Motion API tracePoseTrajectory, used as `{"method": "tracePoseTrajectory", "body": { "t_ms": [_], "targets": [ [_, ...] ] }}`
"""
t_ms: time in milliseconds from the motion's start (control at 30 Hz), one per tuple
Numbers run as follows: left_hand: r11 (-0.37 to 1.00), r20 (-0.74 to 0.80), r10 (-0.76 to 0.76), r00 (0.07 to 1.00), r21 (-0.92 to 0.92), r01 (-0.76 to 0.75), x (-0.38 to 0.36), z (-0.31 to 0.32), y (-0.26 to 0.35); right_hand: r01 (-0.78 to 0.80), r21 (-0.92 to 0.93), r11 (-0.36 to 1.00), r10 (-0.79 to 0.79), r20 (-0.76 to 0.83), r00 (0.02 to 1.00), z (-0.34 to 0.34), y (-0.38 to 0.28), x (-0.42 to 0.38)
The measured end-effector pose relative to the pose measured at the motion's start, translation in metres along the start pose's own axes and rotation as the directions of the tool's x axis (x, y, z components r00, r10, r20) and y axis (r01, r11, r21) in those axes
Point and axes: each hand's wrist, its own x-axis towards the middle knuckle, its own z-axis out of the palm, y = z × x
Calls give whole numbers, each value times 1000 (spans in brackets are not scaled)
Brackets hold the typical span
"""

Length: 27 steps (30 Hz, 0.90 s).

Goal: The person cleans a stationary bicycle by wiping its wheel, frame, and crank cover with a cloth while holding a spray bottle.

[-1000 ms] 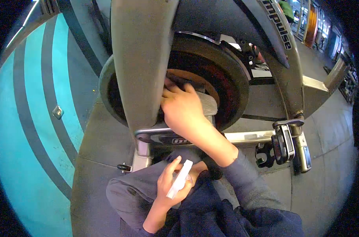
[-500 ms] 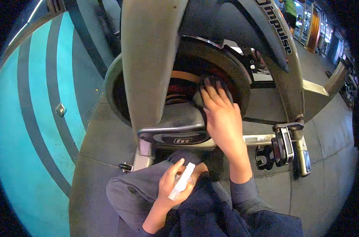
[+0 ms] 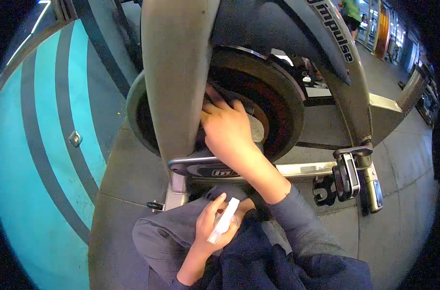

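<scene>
My right hand (image 3: pixel 228 133) reaches into the flywheel (image 3: pixel 290 104) of a grey exercise bike, behind its slanted front post (image 3: pixel 176 72). Its fingers are bent over a dark cloth (image 3: pixel 226 93) pressed against the wheel's inner face; the fingertips are partly hidden. Low in front of my body, my left hand (image 3: pixel 208 227) is wrapped round a spray bottle with a white spray head (image 3: pixel 224 220). Most of the bottle's body is out of sight under the head and fingers.
A pedal (image 3: pixel 346 176) and crank stick out at the right. The bike's base bar (image 3: pixel 307 169) crosses before my knees. On the left stands a turquoise-and-grey striped panel (image 3: pixel 45 135). A person in a green top (image 3: pixel 351 8) is far off at upper right.
My right hand has moved left across the flywheel with the cloth, from its right side to near the front post. My left hand keeps its place with the spray bottle.
</scene>
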Motion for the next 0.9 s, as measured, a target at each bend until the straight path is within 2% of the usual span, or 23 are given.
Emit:
{"method": "tracePoseTrajectory", "body": {
  "t_ms": [67,100,133,200,267,333,433,533,600,667,733,867,900],
  "targets": [
    [1000,1,-25,1000,-13,25,-2,2,2,-67,38,997,64,61,996,-4,1,-4],
    [998,2,-51,999,-33,51,-1,2,2,-81,36,996,74,166,983,-13,5,-7],
    [999,-9,-45,999,-27,44,-1,1,1,-72,39,997,65,156,986,-20,7,-10],
    [996,-2,-66,998,-56,66,-6,-1,1,-193,30,981,187,130,974,-32,11,-22],
    [998,-12,-42,999,-42,42,-4,-3,4,-298,-2,954,293,191,937,-41,21,-40],
    [1000,9,-9,1000,-11,9,-3,-3,5,-403,40,914,391,180,903,-48,30,-57],
    [998,28,-24,999,-54,25,0,-3,4,-399,25,916,393,126,911,-49,35,-65],
    [996,27,-59,998,-69,60,2,-2,2,-385,7,923,377,183,908,-48,36,-57],
    [995,32,-63,998,-70,65,1,0,0,-184,-48,982,190,208,959,-47,38,-42],
    [996,36,-67,997,-60,69,2,1,-1,-170,-44,984,175,199,964,-41,33,-22],
    [996,18,-61,998,-59,62,2,1,1,-75,10,997,72,206,976,-29,28,-7],
    [998,22,-42,999,-41,42,0,1,0,-66,69,995,52,188,981,-16,19,2],
    [997,29,-57,998,-46,58,1,1,1,-50,58,997,45,89,995,-17,18,2]
  ]
}}
